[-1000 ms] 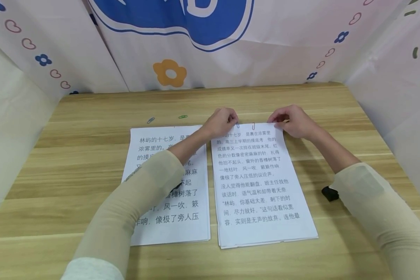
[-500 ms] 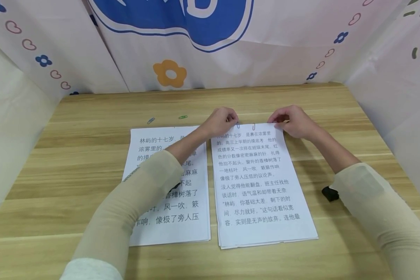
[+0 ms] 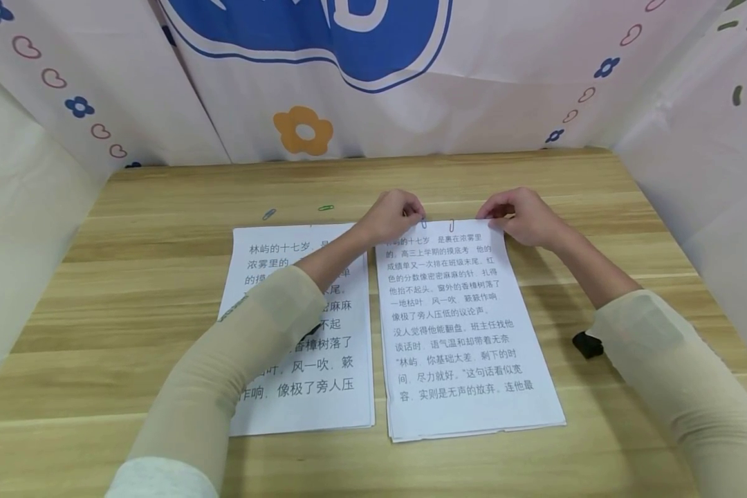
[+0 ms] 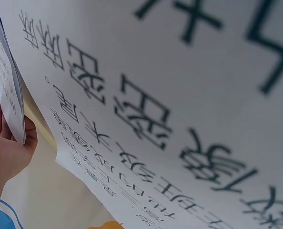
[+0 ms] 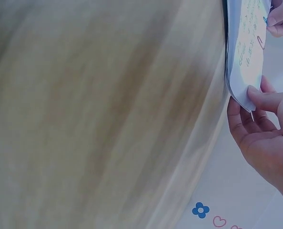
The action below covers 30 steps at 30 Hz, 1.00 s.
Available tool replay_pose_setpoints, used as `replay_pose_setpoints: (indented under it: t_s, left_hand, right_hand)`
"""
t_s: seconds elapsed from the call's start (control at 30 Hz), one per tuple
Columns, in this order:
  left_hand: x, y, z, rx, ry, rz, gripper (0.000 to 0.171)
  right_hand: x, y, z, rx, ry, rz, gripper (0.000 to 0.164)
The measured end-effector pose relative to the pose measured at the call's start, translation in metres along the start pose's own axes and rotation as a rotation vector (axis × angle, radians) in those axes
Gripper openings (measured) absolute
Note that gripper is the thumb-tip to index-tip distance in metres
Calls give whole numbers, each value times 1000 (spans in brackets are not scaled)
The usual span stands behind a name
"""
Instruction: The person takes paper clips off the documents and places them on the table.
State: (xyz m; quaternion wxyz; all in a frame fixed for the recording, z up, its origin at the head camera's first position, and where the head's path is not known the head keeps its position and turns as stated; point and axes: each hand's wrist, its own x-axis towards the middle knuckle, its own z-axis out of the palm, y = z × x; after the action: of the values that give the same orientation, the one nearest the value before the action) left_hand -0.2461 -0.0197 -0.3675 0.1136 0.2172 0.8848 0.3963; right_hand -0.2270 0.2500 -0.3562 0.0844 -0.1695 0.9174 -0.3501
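Note:
Two stacks of printed paper lie side by side on the table. At the top edge of the right paper stack [image 3: 460, 325], my left hand [image 3: 391, 216] pinches a blue paper clip [image 3: 423, 223]; its other fingers curl behind the sheets in the left wrist view. A reddish paper clip [image 5: 260, 43] sits on the same edge, to the right of the blue one. My right hand [image 3: 526, 216] holds the stack's top right corner, thumb in front and fingers behind, as the right wrist view shows. The left forearm covers part of the left paper stack [image 3: 305, 401].
Behind the left stack lie a blue-grey paper clip [image 3: 270, 214] and a green paper clip [image 3: 326, 207] on the wooden table [image 3: 162, 277]. A printed cloth [image 3: 504, 111] hangs behind the table. A black object [image 3: 588, 344] shows beside the right sleeve.
Both hands stay at the top edge of the right stack, with hardly any movement. The paper clips and both stacks keep their places.

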Motion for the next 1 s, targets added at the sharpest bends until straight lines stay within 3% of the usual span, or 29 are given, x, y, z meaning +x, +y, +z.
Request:
replay_pose_setpoints:
  t_s: [1.0]
  left_hand:
    - [-1, 0, 0, -22, 20, -20, 14]
  right_hand:
    - [2, -1, -1, -4, -8, 22, 21]
